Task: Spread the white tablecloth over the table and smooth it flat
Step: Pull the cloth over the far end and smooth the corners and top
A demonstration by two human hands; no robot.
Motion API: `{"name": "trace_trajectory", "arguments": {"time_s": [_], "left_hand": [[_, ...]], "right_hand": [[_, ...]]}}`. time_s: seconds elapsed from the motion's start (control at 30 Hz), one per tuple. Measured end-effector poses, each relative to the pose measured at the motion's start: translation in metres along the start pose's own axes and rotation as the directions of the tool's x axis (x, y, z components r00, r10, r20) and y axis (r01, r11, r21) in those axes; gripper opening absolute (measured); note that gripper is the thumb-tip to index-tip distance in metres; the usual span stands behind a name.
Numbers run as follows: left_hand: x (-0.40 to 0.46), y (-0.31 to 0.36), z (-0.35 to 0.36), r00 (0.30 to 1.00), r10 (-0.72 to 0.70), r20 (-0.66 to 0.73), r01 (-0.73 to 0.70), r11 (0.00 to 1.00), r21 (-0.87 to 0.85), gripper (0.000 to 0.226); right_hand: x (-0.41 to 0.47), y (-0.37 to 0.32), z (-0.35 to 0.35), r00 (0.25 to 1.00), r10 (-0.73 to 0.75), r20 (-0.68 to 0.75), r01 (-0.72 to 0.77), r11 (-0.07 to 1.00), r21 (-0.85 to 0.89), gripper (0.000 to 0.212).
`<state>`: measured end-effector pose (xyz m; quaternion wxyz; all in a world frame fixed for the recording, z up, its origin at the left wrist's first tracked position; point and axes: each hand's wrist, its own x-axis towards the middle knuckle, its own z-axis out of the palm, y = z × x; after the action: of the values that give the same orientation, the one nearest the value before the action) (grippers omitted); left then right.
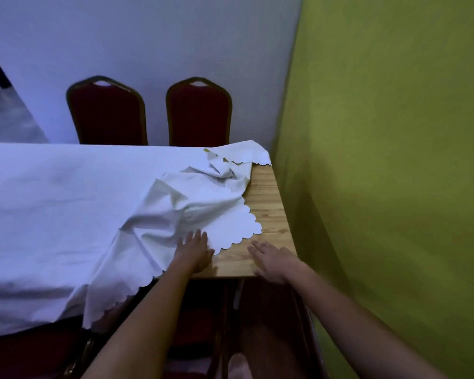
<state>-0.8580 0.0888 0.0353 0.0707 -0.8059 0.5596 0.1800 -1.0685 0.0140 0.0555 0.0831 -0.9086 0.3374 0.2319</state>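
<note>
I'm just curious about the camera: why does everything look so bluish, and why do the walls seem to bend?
Head view: dim light with a cool cast tints the white tablecloth blue; wide-angle lens bows the green wall and table edge; both hands, left and right, are softly blurred; no glare.

Two dark red chairs (106,113) (199,113) stand against a pale wall (148,36), beside a green wall (394,132), in dim light.
</note>
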Motion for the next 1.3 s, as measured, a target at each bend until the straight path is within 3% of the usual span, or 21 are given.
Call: {"name": "trace_trajectory", "arguments": {"time_s": [0.1, 0.17, 0.27, 0.33, 0.43, 0.5, 0.63, 0.73, 0.83, 0.9, 0.97, 1.07, 1.13, 1.23, 1.3], "left_hand": [[0.041, 0.037, 0.024, 1.0, -0.003, 0.021, 0.006, 0.987, -0.163, 0.069], [0.056, 0.055, 0.036, 0.988, -0.078, -0.133, 0.048, 0.975, -0.219, 0.066], [0.071, 0.067, 0.034, 0.908, -0.156, -0.388, 0.061, 0.967, -0.248, 0.031], [0.075, 0.071, 0.029, 0.897, -0.177, -0.404, 0.061, 0.957, -0.285, 0.016], [0.077, 0.073, 0.021, 0.919, -0.218, -0.33, 0.052, 0.894, -0.445, 0.016], [0.073, 0.075, 0.014, 0.964, -0.18, -0.197, 0.057, 0.86, -0.508, 0.019], [0.047, 0.09, 0.01, 0.997, 0.03, 0.076, 0.014, 0.853, -0.522, 0.023], [0.029, 0.115, 0.026, 0.953, 0.198, 0.232, -0.01, 0.781, -0.625, 0.027], [0.017, 0.156, 0.036, 0.898, 0.334, 0.285, -0.036, 0.704, -0.71, 0.024], [0.013, 0.188, 0.041, 0.842, 0.428, 0.328, -0.105, 0.727, -0.678, 0.026], [0.009, 0.217, 0.048, 0.759, 0.514, 0.4, -0.219, 0.78, -0.587, 0.031], [0.006, 0.239, 0.046, 0.716, 0.514, 0.473, -0.283, 0.832, -0.476, 0.036], [0.007, 0.238, 0.036, 0.78, 0.499, 0.378, -0.285, 0.82, -0.496, 0.036], [0.022, 0.222, 0.011, 0.954, 0.297, 0.03, -0.239, 0.819, -0.521, 0.032], [0.036, 0.204, -0.01, 0.959, 0.128, -0.253, -0.244, 0.827, -0.507, 0.029]], "right_hand": [[0.036, 0.028, -0.011, 0.995, -0.094, 0.037, 0.095, 0.995, -0.042, 0.06], [0.059, 0.05, -0.016, 0.994, -0.106, 0.008, 0.106, 0.994, -0.034, 0.058], [0.087, 0.074, -0.017, 0.995, -0.057, -0.084, 0.062, 0.996, 0.056, 0.049], [0.099, 0.083, -0.015, 0.993, -0.033, -0.11, 0.047, 0.991, 0.126, 0.045], [0.115, 0.087, -0.016, 0.98, 0.005, -0.199, 0.047, 0.965, 0.257, 0.047], [0.125, 0.089, -0.02, 0.961, 0.087, -0.261, 0.027, 0.914, 0.404, 0.047], [0.135, 0.09, -0.038, 0.93, 0.29, -0.227, -0.025, 0.663, 0.748, 0.044], [0.142, 0.097, -0.038, 0.971, 0.216, -0.107, -0.071, 0.679, 0.731, 0.054], [0.139, 0.1, -0.03, 0.984, 0.159, -0.081, -0.054, 0.697, 0.715, 0.065], [0.131, 0.103, -0.022, 0.984, 0.158, -0.078, -0.046, 0.659, 0.751, 0.071], [0.124, 0.112, -0.013, 0.986, 0.142, -0.084, -0.043, 0.711, 0.702, 0.067], [0.115, 0.134, -0.002, 0.985, 0.139, -0.104, -0.038, 0.757, 0.652, 0.042], [0.106, 0.152, 0.0, 0.97, 0.208, -0.126, -0.072, 0.739, 0.67, 0.027], [0.088, 0.189, 0.015, 0.95, 0.298, -0.093, -0.149, 0.696, 0.703, 0.019], [0.072, 0.207, 0.034, 0.948, 0.313, -0.053, -0.164, 0.624, 0.764, 0.012]]}}
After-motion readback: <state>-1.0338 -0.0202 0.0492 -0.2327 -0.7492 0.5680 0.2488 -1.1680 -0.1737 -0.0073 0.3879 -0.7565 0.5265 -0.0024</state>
